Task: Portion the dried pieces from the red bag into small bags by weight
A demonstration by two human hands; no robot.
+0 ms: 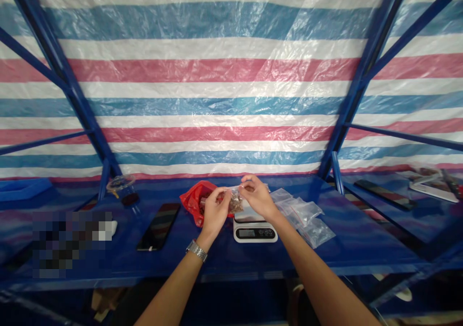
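Between my two hands hangs a small clear zip bag (236, 203) with brown bits inside. My left hand (216, 208) pinches its top edge on the left, a metal-band watch on that wrist. At the other end of the top edge, the fingers of my right hand (257, 196) are closed on the same bag. A white digital scale (255, 233) sits just below and behind the bag; its display is too small to read. Left of it lies an open red plastic bag (197, 198) with more brown bits, partly hidden by my left hand.
Several clear zip bags (302, 215) lie right of the scale. A black phone (158, 227) rests to the left, near a clear plastic cup (123, 187). Another dark phone (384, 194) is far right. Blue metal posts (347, 99) frame the blue shelf (217, 263), with striped sheeting behind.
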